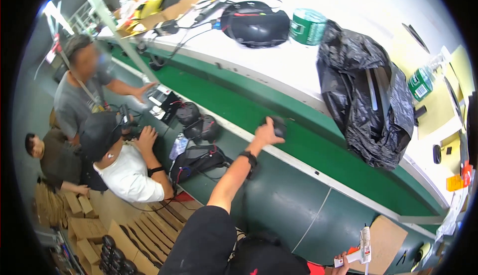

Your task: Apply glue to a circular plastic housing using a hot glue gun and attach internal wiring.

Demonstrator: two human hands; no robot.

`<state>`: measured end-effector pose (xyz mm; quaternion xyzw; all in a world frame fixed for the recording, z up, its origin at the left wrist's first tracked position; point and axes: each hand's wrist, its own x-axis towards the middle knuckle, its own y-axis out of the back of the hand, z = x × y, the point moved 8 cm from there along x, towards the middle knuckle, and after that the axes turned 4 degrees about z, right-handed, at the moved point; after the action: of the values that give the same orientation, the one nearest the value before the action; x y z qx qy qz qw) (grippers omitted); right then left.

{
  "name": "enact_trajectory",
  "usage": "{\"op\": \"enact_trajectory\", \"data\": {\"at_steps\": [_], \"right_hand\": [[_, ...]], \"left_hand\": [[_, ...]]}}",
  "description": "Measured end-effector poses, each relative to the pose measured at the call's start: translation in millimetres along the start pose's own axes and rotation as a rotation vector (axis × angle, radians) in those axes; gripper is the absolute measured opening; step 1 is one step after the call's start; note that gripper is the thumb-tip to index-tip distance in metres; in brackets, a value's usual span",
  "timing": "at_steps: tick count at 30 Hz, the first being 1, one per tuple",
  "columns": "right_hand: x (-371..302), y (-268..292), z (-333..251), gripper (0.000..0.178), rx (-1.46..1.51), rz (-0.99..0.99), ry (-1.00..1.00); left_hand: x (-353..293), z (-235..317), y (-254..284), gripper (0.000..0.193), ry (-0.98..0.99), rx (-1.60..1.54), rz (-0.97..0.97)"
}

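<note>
My left arm, in a black sleeve with a black wristband, stretches forward over the workbench. Its hand [267, 132] closes around a rounded black part [280, 126] above the green belt [308, 143]; the fingers hide some of it. At the lower right edge, my right hand [342, 263] grips a white glue gun [366, 245] with an orange-red piece by its grip. That hand is partly cut off by the picture's edge. Beside the glue gun lies a brown cardboard sheet [384, 240]. Dark fabric or a cap with a red mark [269, 256] fills the lower middle.
A black plastic bag [366, 96] overhangs the white shelf beyond the belt. Another black device [255, 24] and a green-labelled bottle pack [307, 26] stand there. Left of my arm are a black bag [199, 161] and round black parts [203, 127]. Several people work at left; cartons [89, 227] stand below.
</note>
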<state>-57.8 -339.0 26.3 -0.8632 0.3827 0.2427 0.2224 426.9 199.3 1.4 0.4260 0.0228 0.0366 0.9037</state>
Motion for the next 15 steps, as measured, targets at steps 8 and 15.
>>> {"op": "enact_trajectory", "data": {"at_steps": [8,15], "right_hand": [[22.0,-44.8,2.2,0.018,-0.169,-0.155,0.012],[8.4,-66.3,20.1,0.045,-0.153,-0.433,-0.003]], "left_hand": [[-229.5,-0.4,-84.4,0.068,0.469,-1.173,-0.680],[-338.0,-61.4,-64.9,0.032,0.739,-1.619,-0.604]]}}
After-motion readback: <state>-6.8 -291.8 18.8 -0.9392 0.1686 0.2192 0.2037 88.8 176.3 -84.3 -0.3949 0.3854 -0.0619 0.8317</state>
